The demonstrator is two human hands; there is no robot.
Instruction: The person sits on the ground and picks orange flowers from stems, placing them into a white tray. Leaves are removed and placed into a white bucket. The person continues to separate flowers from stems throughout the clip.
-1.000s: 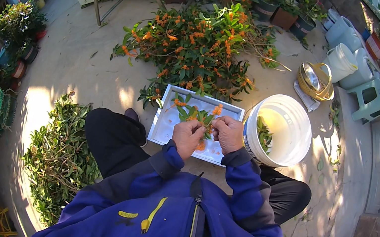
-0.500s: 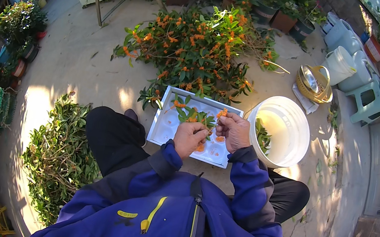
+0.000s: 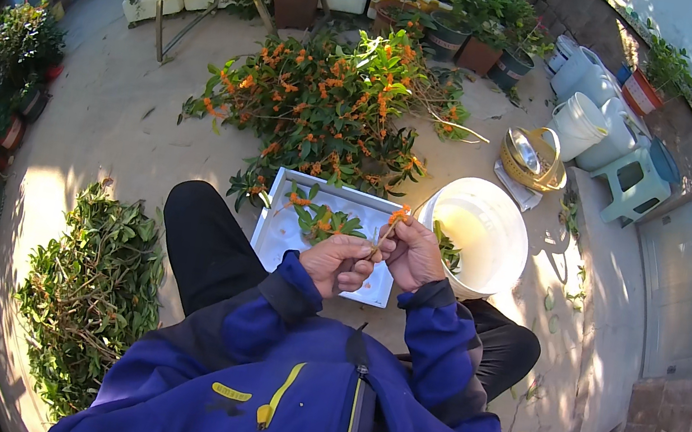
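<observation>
In front of me my left hand (image 3: 338, 262) pinches a thin flowering twig (image 3: 383, 239), its fingers curled. Close beside it, my right hand (image 3: 415, 251) is closed at the twig's upper part, where an orange flower cluster (image 3: 399, 215) shows above the fingertips. Both hands are over a shallow white tray (image 3: 276, 236). Leafy green sprigs (image 3: 322, 221) with some orange blossoms lie in the tray, partly hidden by my left hand. To the right of the tray stands a white bucket (image 3: 491, 227) with green leaves (image 3: 448, 247) inside.
Beyond the tray lies a large heap of orange-flowered branches (image 3: 328, 103). A pile of leafy cuttings (image 3: 91, 292) is on the ground at left. A yellow basket (image 3: 531, 160) with a metal bowl, a pale green stool (image 3: 630, 186) and white buckets (image 3: 578, 127) stand at right.
My hands have come closer together, and the orange cluster in my right hand is now near my left fingers. The whole view has shifted a little.
</observation>
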